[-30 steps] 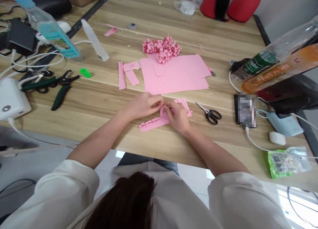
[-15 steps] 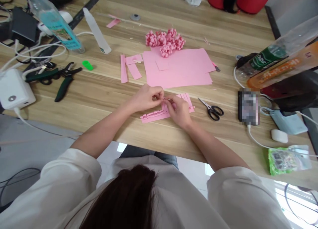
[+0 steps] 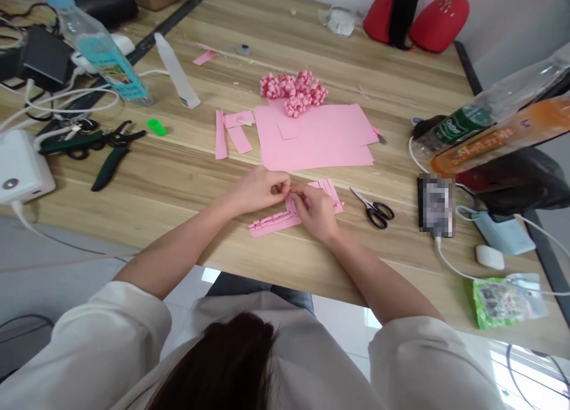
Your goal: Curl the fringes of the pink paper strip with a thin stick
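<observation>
Both hands meet over the near middle of the table. My left hand (image 3: 266, 190) has thumb and forefinger pinched on a small pink paper strip (image 3: 291, 191). Close against it, my right hand (image 3: 317, 211) pinches the same bit of paper, which the fingers mostly hide. Beneath them lies a pink paper piece (image 3: 328, 190) with slits cut in it. A row of small folded pink paper pieces (image 3: 271, 221) rests on pink paper at the left. To the right of my right hand lie black-handled scissors (image 3: 377, 213).
Beyond the hands are pink paper sheets (image 3: 320, 149), with curled pink paper flowers (image 3: 296, 95) at their far edge. Left are cut strips (image 3: 221, 136), a glue bottle (image 3: 178, 75), a green cap (image 3: 155, 127) and pliers (image 3: 111, 155). Bottles (image 3: 499, 134) and a phone (image 3: 436, 205) stand right.
The view has shifted, so the tabletop things appear slightly lower. Both hands keep pinching close together over the pink paper, with only small finger movement.
</observation>
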`<state>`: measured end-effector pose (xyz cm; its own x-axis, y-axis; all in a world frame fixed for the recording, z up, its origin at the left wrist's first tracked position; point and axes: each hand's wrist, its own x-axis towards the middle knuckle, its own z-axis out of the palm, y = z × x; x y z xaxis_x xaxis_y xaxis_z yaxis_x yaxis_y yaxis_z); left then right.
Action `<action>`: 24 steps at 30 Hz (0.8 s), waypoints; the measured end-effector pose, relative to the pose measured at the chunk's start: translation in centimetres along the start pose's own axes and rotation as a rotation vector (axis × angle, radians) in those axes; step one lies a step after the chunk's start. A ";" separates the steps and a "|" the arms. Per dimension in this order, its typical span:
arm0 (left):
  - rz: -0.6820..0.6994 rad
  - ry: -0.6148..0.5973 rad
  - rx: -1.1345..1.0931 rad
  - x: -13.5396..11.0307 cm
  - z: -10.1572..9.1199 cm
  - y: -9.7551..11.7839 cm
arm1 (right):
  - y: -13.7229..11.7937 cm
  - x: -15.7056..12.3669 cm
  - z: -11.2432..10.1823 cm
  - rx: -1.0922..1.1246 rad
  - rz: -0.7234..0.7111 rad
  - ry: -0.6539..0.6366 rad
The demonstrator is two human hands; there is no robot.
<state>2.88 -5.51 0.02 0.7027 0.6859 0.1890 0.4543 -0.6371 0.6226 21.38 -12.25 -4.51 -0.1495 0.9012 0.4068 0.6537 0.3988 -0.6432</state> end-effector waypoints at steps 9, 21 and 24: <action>-0.014 -0.013 0.011 -0.1 0.0 0.1 | -0.3 -0.1 0.0 0.021 0.008 -0.002; 0.176 -0.114 0.228 -0.3 -0.2 0.6 | -0.8 0.2 -0.3 -0.031 -0.015 -0.055; 0.203 -0.119 0.243 -0.4 -0.1 0.8 | -0.8 0.1 -0.3 -0.037 -0.025 -0.048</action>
<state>2.89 -6.25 0.48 0.8447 0.4996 0.1920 0.4056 -0.8315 0.3796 21.03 -12.54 -3.77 -0.2011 0.8986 0.3900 0.6761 0.4155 -0.6085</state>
